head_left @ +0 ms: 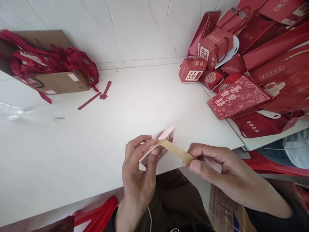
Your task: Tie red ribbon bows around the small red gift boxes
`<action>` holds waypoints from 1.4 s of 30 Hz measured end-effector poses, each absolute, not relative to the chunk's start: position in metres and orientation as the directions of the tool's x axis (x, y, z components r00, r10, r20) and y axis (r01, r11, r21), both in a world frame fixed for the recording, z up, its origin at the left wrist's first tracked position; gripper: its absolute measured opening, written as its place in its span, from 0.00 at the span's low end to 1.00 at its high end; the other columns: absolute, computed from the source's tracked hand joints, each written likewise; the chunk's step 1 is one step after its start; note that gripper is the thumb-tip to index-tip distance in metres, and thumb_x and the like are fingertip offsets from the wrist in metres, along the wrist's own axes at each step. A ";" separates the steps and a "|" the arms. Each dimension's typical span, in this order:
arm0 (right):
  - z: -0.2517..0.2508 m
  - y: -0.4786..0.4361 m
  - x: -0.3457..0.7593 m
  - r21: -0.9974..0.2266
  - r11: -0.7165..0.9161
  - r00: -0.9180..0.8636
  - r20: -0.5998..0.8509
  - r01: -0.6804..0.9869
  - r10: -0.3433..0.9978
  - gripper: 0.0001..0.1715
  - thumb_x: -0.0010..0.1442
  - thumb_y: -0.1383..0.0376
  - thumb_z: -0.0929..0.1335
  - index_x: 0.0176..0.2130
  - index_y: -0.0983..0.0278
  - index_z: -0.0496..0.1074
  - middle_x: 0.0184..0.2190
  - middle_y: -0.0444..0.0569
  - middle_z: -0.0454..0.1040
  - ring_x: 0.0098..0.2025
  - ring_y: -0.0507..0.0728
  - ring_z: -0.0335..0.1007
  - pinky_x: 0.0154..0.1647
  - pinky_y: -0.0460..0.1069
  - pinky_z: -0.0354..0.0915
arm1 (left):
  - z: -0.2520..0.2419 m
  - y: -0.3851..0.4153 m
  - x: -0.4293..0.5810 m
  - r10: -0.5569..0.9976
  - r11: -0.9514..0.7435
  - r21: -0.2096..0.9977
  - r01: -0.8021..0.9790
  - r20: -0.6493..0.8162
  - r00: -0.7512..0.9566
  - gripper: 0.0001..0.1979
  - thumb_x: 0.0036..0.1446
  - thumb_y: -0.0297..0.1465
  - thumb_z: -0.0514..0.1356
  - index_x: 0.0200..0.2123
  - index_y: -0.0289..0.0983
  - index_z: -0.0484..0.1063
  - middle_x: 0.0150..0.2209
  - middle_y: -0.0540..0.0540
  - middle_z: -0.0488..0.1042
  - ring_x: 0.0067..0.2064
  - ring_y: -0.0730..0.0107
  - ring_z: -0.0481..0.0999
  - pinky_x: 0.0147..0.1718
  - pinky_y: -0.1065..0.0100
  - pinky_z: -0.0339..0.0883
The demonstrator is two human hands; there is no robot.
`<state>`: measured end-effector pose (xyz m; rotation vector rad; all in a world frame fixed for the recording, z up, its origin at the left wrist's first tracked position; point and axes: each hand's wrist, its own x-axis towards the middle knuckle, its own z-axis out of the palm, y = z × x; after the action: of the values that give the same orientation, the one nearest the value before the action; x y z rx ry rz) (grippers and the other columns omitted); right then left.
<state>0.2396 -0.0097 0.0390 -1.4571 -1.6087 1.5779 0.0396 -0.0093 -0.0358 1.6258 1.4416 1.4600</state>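
Above the near edge of the white table [72, 145], my left hand [138, 167] is closed on a small folded card or paper box [166, 132] with a pale pink inside and a dark red printed outer face. A flat gold ribbon [176, 150] comes out at the card's edge, by my left fingertips. Its other end is pinched between the thumb and fingers of my right hand [210, 164], and the strip is stretched between both hands. Part of the card is hidden behind my left fingers.
At the back left stands a cardboard box [70, 82] full of red ribbons [72, 59]. Two dark red strips [89, 101] lie beside it, with a small metallic piece [59, 119] nearer. Many red gift boxes [193, 71] are piled at the right. Red stool parts [103, 212] show below.
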 end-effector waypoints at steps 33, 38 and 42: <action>0.021 0.053 0.195 -0.881 0.266 -0.298 0.153 0.391 0.942 0.04 0.66 0.67 0.69 0.41 0.60 0.76 0.38 0.43 0.80 0.38 0.54 0.77 0.40 0.48 0.73 | -0.033 0.019 0.029 0.985 0.172 0.969 -0.175 -0.175 -0.003 0.19 0.62 0.43 0.64 0.49 0.36 0.79 0.40 0.43 0.83 0.40 0.61 0.82 0.38 0.66 0.73; 0.018 0.055 0.194 -0.752 0.428 -0.326 0.293 0.501 0.899 0.04 0.67 0.68 0.68 0.41 0.60 0.74 0.37 0.45 0.78 0.35 0.53 0.74 0.37 0.48 0.71 | -0.031 0.020 0.029 0.983 0.179 0.966 -0.187 -0.181 0.011 0.20 0.62 0.44 0.65 0.49 0.35 0.80 0.37 0.44 0.83 0.37 0.62 0.81 0.36 0.66 0.72; 0.017 0.057 0.194 -0.683 0.508 -0.363 0.360 0.525 0.859 0.03 0.67 0.68 0.67 0.40 0.60 0.72 0.37 0.46 0.76 0.34 0.53 0.72 0.34 0.49 0.70 | -0.031 0.019 0.029 0.984 0.180 0.966 -0.184 -0.180 0.016 0.20 0.61 0.44 0.65 0.47 0.35 0.80 0.35 0.44 0.82 0.35 0.65 0.79 0.34 0.68 0.70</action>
<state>0.1943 0.0566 0.0167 -1.1288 -2.0439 0.6053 0.0294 0.0192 -0.0307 0.9417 1.1533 1.1581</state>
